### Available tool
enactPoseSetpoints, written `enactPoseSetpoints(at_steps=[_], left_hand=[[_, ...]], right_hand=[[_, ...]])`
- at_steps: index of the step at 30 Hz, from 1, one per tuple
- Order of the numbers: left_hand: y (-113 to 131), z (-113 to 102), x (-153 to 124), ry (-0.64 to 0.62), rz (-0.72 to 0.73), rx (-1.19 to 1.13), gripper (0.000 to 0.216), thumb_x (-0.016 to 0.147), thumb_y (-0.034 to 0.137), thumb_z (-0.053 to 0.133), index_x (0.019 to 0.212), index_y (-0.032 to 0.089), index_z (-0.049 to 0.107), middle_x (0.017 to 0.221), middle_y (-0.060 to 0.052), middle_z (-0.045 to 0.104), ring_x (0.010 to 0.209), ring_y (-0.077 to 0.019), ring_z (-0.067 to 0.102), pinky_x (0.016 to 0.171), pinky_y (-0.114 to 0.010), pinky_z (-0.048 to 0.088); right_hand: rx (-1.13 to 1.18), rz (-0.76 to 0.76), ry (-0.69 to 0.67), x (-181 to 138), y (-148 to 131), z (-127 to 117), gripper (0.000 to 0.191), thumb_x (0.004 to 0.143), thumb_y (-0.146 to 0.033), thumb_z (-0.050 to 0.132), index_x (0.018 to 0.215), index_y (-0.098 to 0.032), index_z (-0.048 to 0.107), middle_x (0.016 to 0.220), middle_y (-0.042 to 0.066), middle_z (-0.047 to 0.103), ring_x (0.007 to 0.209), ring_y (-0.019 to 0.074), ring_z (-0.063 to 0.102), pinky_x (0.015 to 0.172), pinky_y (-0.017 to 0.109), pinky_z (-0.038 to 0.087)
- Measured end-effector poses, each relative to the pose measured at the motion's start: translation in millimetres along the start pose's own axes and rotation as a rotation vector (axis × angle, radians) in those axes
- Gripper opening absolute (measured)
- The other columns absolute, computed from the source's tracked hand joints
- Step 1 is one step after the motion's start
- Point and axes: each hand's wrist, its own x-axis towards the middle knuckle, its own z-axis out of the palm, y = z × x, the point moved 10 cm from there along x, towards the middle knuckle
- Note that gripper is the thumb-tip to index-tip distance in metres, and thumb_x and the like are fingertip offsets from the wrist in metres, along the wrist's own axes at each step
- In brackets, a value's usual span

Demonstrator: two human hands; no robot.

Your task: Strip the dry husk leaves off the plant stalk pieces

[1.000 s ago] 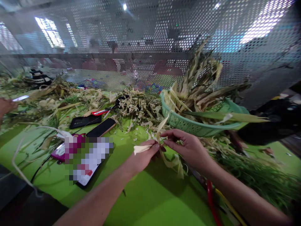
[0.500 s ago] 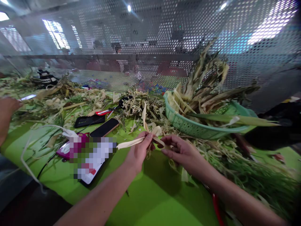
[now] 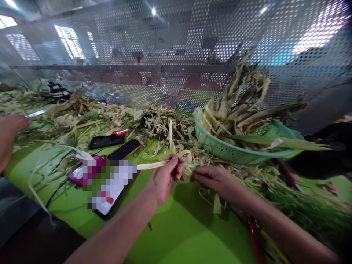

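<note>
My left hand (image 3: 166,178) is closed in a pinch around pale corn husk strips (image 3: 152,166). One strip sticks out to the left, another stands up above the fingers, and a curled loop shows at the right of the fingertips. To its right, my right hand (image 3: 210,178) has its fingers pressed together on the end of a strip that runs from the left hand; the fingertips partly hide it. Thin curled husk shreds (image 3: 217,205) lie on the green table (image 3: 176,227) under the right hand.
A green plastic basket (image 3: 233,152) of dried corn husks (image 3: 242,102) stands at right, before a perforated metal screen (image 3: 176,44). Phones (image 3: 123,149), a red cutter (image 3: 123,131), a purple case (image 3: 78,176) and cable lie left. Another person's hand (image 3: 13,126) is at far left. Red-handled tool (image 3: 254,238) lies lower right.
My right hand has turned, its fingers now closer together and pointing left. The husk by my left fingertips now forms a wider loop. The view has shifted slightly.
</note>
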Motion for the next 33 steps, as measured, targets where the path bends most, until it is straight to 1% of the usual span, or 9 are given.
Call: enactPoseSetpoints(at_steps=[4, 9, 11, 13, 15, 17, 20, 27, 33], left_hand=[[3, 1, -1, -0.003, 0.025, 0.003, 0.024, 0.085, 0.037, 0.057, 0.078, 0.015, 0.053, 0.058, 0.006, 0.040, 0.049, -0.0044, 0.031, 0.055, -0.019, 0.034], [3, 0, -2, 0.006, 0.048, 0.074, 0.027, 0.083, 0.040, 0.059, 0.076, 0.015, 0.052, 0.057, 0.006, 0.035, 0.051, -0.0058, 0.030, 0.053, -0.020, 0.028], [3, 3, -3, -0.022, 0.059, 0.118, 0.028, 0.082, 0.041, 0.059, 0.076, 0.015, 0.053, 0.058, 0.005, 0.036, 0.052, -0.0062, 0.031, 0.053, -0.020, 0.028], [0, 9, -5, -0.061, 0.047, 0.158, 0.027, 0.082, 0.041, 0.060, 0.077, 0.015, 0.052, 0.063, 0.004, 0.041, 0.055, -0.0061, 0.033, 0.054, -0.020, 0.028], [-3, 13, -7, -0.096, 0.031, 0.191, 0.026, 0.082, 0.040, 0.060, 0.078, 0.016, 0.051, 0.068, 0.003, 0.045, 0.056, -0.0059, 0.033, 0.055, -0.021, 0.028], [-5, 17, -8, -0.123, 0.030, 0.223, 0.026, 0.083, 0.040, 0.058, 0.078, 0.016, 0.050, 0.067, 0.004, 0.043, 0.055, -0.0061, 0.031, 0.055, -0.021, 0.027], [-11, 22, -9, -0.176, 0.013, 0.309, 0.027, 0.085, 0.042, 0.054, 0.079, 0.016, 0.051, 0.066, 0.003, 0.042, 0.056, -0.0069, 0.032, 0.056, -0.023, 0.027], [-13, 33, -15, -0.272, 0.048, 0.661, 0.030, 0.087, 0.045, 0.049, 0.079, 0.017, 0.055, 0.067, 0.002, 0.041, 0.061, -0.0098, 0.036, 0.056, -0.026, 0.027], [-15, 45, -22, -0.379, 0.024, 0.868, 0.026, 0.089, 0.039, 0.048, 0.077, 0.017, 0.054, 0.068, 0.001, 0.043, 0.064, -0.0107, 0.037, 0.059, -0.025, 0.029]], right_hand=[[-0.026, 0.007, 0.234, -4, 8, -40, 0.031, 0.088, -0.044, 0.050, 0.075, -0.020, 0.063, 0.071, 0.000, 0.062, 0.068, 0.0167, 0.057, 0.062, 0.026, 0.040], [0.084, 0.023, 0.550, -22, 3, -78, 0.026, 0.084, -0.043, 0.058, 0.094, -0.020, 0.065, 0.077, 0.002, 0.063, 0.068, 0.0164, 0.055, 0.059, 0.026, 0.040], [0.194, 0.044, 0.518, -22, -1, -73, 0.029, 0.084, -0.042, 0.059, 0.104, -0.021, 0.063, 0.073, 0.001, 0.060, 0.062, 0.0147, 0.052, 0.056, 0.025, 0.040], [0.344, 0.046, 0.393, -17, -6, -55, 0.033, 0.084, -0.040, 0.058, 0.112, -0.021, 0.059, 0.078, 0.001, 0.061, 0.062, 0.0134, 0.053, 0.058, 0.026, 0.043], [0.515, 0.034, 0.252, -12, -12, -34, 0.035, 0.084, -0.039, 0.059, 0.114, -0.021, 0.057, 0.091, 0.004, 0.063, 0.069, 0.0135, 0.057, 0.066, 0.028, 0.047], [0.621, 0.034, 0.179, -9, -12, -21, 0.034, 0.083, -0.039, 0.061, 0.110, -0.019, 0.058, 0.090, 0.004, 0.062, 0.073, 0.0142, 0.058, 0.070, 0.028, 0.048], [0.629, 0.048, 0.228, -9, -4, -23, 0.028, 0.083, -0.040, 0.062, 0.101, -0.018, 0.060, 0.073, 0.000, 0.058, 0.066, 0.0120, 0.054, 0.065, 0.025, 0.045], [0.700, 0.163, 0.206, -8, 13, -15, 0.035, 0.074, -0.047, 0.070, 0.090, -0.016, 0.067, 0.070, 0.001, 0.059, 0.052, 0.0080, 0.041, 0.045, 0.022, 0.030], [0.815, 0.168, 0.274, -5, 22, -15, 0.030, 0.069, -0.045, 0.073, 0.075, -0.017, 0.065, 0.064, 0.000, 0.059, 0.054, 0.0113, 0.049, 0.050, 0.024, 0.038]])
